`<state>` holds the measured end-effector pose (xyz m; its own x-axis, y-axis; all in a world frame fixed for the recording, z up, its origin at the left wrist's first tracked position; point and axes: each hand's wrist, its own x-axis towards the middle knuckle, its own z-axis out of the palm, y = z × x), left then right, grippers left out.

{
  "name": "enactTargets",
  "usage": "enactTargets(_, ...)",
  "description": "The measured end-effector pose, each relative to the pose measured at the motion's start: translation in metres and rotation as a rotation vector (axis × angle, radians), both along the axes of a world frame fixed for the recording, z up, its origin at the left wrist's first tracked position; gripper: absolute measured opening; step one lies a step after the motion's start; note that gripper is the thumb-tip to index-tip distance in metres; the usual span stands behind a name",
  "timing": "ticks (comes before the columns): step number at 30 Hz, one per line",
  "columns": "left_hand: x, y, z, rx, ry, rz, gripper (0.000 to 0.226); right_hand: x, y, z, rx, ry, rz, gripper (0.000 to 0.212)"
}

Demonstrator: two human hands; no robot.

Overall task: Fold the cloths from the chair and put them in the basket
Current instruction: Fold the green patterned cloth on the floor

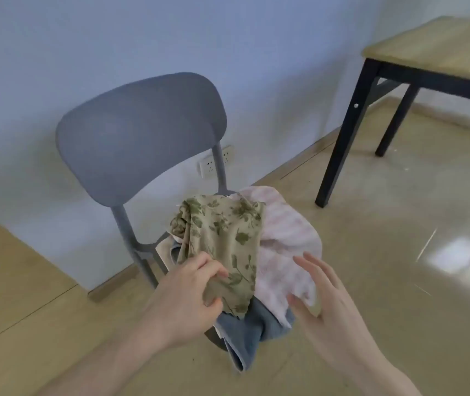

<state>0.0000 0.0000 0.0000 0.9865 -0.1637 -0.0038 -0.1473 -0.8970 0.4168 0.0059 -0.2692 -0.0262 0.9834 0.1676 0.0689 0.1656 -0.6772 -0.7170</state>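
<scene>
The floral cloth (222, 238), olive-green, thin and limp, tops a heap on the chair (139, 132) seat over a pink cloth (285, 247) and a blue one (253, 321); it should lift lightly but sag, so taking two corners seems best. The left hand (188, 292) pinches its near edge; the right hand (322, 298) hovers with fingers spread, holding nothing, though blurred; no basket shows.

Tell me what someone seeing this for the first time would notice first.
Probably the heap of cloths on the grey chair at centre: a green floral cloth on top, a pink one beside it, a blue one spilling off the front. The left hand grips the floral cloth's lower edge, while the right hand hovers open by the pink one.
</scene>
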Motion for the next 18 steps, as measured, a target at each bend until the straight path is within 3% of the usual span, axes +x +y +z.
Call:
enactTargets(9,0.003,-0.003,-0.073,0.058,-0.198,-0.083,0.029,0.02,0.022,-0.088,0.036,-0.14,0.072,0.049)
enactTargets(15,0.004,-0.001,-0.086,0.007,-0.297,-0.08,0.003,0.018,0.028,-0.104,0.051,-0.205,0.042,0.036)
enactTargets(18,0.005,0.001,-0.086,-0.002,-0.326,-0.088,0.007,0.016,0.028,-0.102,0.028,-0.201,0.035,0.032)
